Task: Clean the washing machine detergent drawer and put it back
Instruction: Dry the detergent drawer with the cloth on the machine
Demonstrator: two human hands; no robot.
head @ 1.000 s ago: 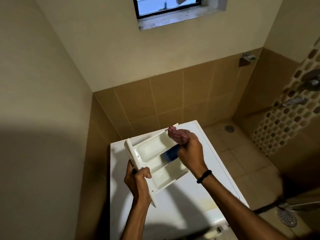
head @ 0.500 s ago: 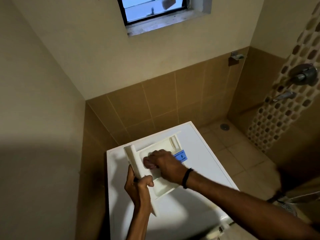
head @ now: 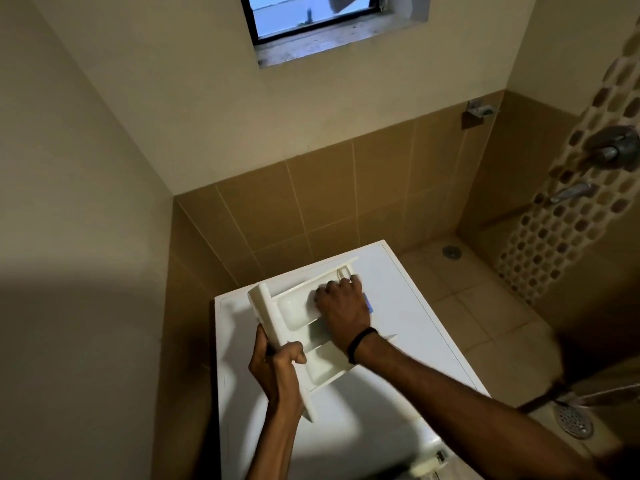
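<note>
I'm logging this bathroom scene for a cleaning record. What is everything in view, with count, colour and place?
detergent drawer: 1, white, held over the washing machine top
blue insert: 1, blue, at the drawer's right edge, mostly hidden by the hand
washing machine: 1, white, in the corner below the window
window: 1, dark frame, high on the back wall
floor drains: 2, metal, one by the back wall, one at lower right
wall taps: 2, metal, on the right mosaic wall
wristband: 1, black, on the right wrist
left hand: gripping the drawer's front panel
right hand: pressed into the drawer's compartments
</note>
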